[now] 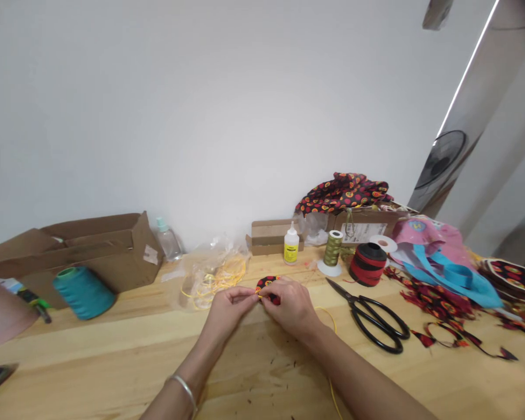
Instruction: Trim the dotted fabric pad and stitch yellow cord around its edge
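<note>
A small dark patterned fabric piece (268, 284) with red and yellow spots is held between my two hands, above the middle of the table. My left hand (233, 309) pinches at its left edge, fingertips together on a bit of yellow cord. The right hand (290, 306) has its fingers closed on the fabric from the other side and covers part of it. A yellow cord (328, 315) runs from near my right hand, passes by the right wrist and hangs down toward the table's front edge.
Black scissors (376, 318) lie right of my hands. Behind stand a glue bottle (291, 245), a green thread spool (333, 249) and a red-black spool (368, 265). A bag of yellow cord (221, 274), a teal cone (84, 293) and a cardboard box (109, 251) are left; fabric scraps (441, 297) lie right.
</note>
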`<state>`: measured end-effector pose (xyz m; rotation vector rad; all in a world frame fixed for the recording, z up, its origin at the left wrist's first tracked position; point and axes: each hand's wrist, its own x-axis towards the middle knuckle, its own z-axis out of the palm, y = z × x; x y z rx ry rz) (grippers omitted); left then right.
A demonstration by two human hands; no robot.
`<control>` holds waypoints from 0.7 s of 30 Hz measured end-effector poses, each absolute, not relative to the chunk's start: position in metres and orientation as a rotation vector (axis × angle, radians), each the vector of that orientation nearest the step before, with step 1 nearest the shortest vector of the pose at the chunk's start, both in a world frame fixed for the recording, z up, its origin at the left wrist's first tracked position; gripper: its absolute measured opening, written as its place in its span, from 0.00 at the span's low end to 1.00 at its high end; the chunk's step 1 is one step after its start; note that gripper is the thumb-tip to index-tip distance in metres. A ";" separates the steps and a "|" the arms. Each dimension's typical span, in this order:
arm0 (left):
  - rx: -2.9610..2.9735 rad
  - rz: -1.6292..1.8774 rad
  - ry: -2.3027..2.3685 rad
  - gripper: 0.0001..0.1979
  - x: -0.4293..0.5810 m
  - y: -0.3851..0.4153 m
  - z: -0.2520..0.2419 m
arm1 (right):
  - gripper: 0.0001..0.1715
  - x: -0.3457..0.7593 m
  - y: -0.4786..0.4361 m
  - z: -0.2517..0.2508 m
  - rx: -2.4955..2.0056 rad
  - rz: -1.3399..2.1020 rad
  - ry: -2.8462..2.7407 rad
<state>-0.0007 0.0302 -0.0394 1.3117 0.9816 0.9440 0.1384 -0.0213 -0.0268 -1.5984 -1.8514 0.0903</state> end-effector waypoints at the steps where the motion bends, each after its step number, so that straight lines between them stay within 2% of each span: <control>1: 1.307 0.948 0.990 0.07 -0.001 0.030 -0.039 | 0.09 0.138 -0.021 -0.027 -1.596 0.090 -1.852; 12: 1.592 0.946 0.966 0.05 -0.002 0.032 -0.047 | 0.09 0.139 -0.020 -0.031 -1.587 0.079 -1.846; 21: 1.281 0.964 0.939 0.08 0.001 0.029 -0.043 | 0.09 0.138 -0.021 -0.029 -1.587 0.081 -1.844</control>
